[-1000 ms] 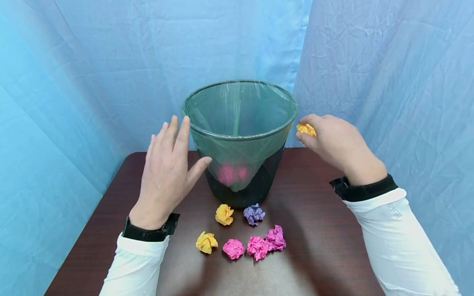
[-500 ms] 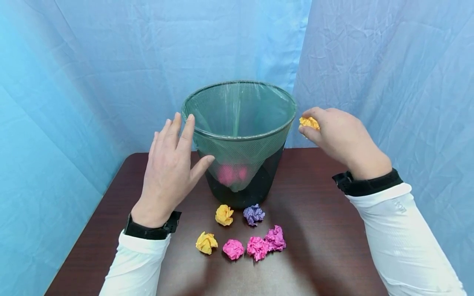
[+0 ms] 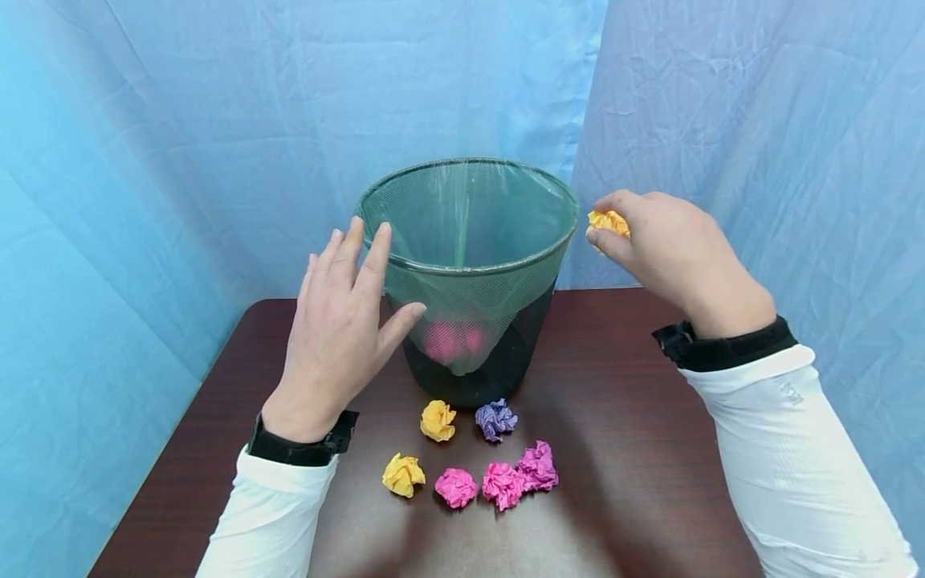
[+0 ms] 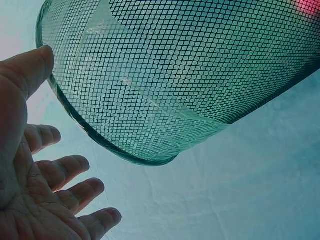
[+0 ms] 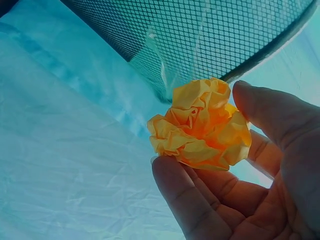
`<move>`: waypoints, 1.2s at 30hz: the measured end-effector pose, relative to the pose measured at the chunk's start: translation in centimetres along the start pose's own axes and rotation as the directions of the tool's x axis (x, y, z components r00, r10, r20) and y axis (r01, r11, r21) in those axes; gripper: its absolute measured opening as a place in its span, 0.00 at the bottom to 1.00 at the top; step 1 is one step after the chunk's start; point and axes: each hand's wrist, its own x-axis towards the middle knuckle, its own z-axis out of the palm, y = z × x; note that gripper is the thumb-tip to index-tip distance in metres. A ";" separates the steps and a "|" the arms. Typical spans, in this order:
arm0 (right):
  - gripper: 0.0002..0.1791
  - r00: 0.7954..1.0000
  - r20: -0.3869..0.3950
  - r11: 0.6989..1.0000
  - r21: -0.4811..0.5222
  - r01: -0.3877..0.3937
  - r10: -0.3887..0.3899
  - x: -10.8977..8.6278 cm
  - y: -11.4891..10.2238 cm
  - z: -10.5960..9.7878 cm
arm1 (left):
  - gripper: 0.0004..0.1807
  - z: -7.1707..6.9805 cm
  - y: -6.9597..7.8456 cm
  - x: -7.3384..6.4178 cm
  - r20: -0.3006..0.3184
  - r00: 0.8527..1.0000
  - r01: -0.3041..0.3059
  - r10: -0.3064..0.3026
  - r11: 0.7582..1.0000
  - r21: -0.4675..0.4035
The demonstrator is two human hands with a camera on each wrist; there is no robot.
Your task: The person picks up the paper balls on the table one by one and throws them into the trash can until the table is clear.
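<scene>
My right hand (image 3: 682, 253) pinches a crumpled yellow-orange paper ball (image 5: 200, 130) between thumb and fingers, just right of the bin's rim. The black mesh trash bin (image 3: 523, 341) stands upright, lined with a translucent green bag (image 3: 462, 301) folded over its rim. Pink paper (image 3: 443, 343) shows through the mesh low inside. Left of the bin, my left hand (image 3: 336, 333) is spread with straight fingers and holds nothing. In the left wrist view its thumb (image 4: 37, 67) lies close to the rim; whether it touches I cannot tell.
On the brown table (image 3: 621, 425), in front of the bin, lie two yellow balls (image 3: 438, 421), a purple ball (image 3: 495, 420), two pink balls (image 3: 456, 487) and a magenta ball (image 3: 538, 466). Blue curtains (image 3: 289, 96) hang behind and at both sides.
My right hand has risen and shifted slightly right with the yellow-orange paper ball. My left hand has edged right, nearer the bin's rim. The balls on the table stay put.
</scene>
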 end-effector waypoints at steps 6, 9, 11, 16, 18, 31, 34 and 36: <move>0.27 1.000 -0.017 1.000 -0.008 0.005 -0.005 0.2 -0.2 -0.8 | 0.46 0.0 0.2 0.3 0.005 1.000 -0.008 0.008 1.000 -0.017; 0.28 1.000 -0.027 1.000 -0.015 0.014 -0.014 0.4 -0.4 -1.0 | 0.45 0.0 0.3 0.3 0.014 1.000 -0.008 0.008 1.000 -0.019; 0.28 0.999 -0.038 1.000 -0.020 0.023 -0.023 0.5 -0.5 -1.1 | 0.45 0.1 0.4 0.4 0.020 1.000 -0.009 0.009 1.000 -0.017; 0.28 0.999 -0.045 0.999 -0.023 0.030 -0.031 0.8 -0.8 -1.6 | 0.44 0.2 0.5 0.4 0.033 0.999 -0.013 0.013 1.000 -0.008; 0.28 0.999 -0.040 0.999 -0.018 0.028 -0.028 0.9 -0.9 -1.8 | 0.44 0.2 0.5 0.3 0.037 0.999 -0.012 0.012 1.000 -0.008; 0.28 0.992 -0.095 0.997 0.014 0.081 -0.080 1.6 -2.8 -2.4 | 0.43 0.4 0.7 0.2 0.061 0.998 -0.016 0.016 1.000 -0.005; 0.28 0.991 -0.096 0.995 0.021 0.094 -0.092 1.8 -3.4 -2.4 | 0.43 0.4 0.7 0.1 0.063 0.998 -0.015 0.015 1.000 -0.006; 0.27 0.990 -0.099 0.994 0.025 0.103 -0.100 1.9 -3.8 -2.4 | 0.43 0.5 0.8 0.1 0.065 0.998 -0.014 0.014 1.000 -0.005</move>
